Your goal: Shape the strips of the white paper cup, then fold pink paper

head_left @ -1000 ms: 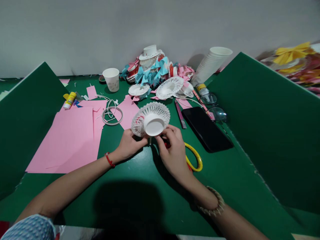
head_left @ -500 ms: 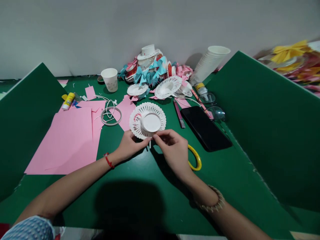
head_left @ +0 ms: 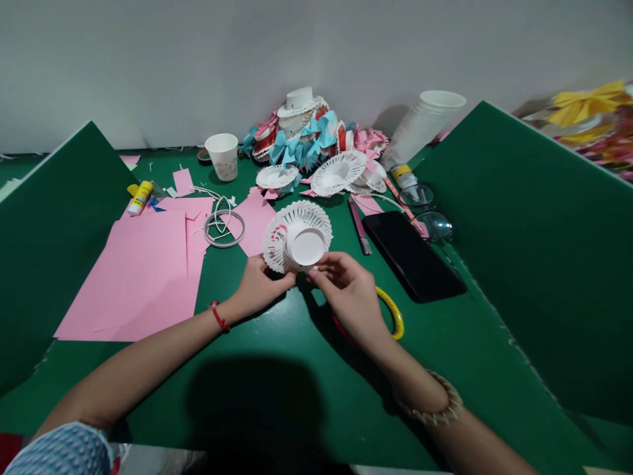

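A white paper cup cut into strips and folded out into a fringed rim [head_left: 307, 216] is held above the green table, its round base turned up toward me. My left hand [head_left: 264, 285], with a red string bracelet, is closed on the lower left of the fringe. Thumb and fingers of my right hand [head_left: 342, 285] pinch the strips at the lower right edge. Partly under my right hand lies a yellow curved handle [head_left: 394, 313], probably of scissors; a bit of red shows beside the hand.
Pink paper sheets [head_left: 133, 277], a glue stick [head_left: 140, 198], a wire coil [head_left: 224, 229] and a paper cup [head_left: 222, 157] lie left. Finished paper crafts [head_left: 301, 135] pile up behind. Stacked cups [head_left: 425, 125], glasses [head_left: 434, 225], a phone [head_left: 414, 256] and a cutter [head_left: 359, 226] are right. Green panels [head_left: 544, 251] flank the table.
The cut cup has tilted slightly and turned in my hands, its base now facing more to the right. My right fingers have shifted along the rim. The whole view has moved a little.
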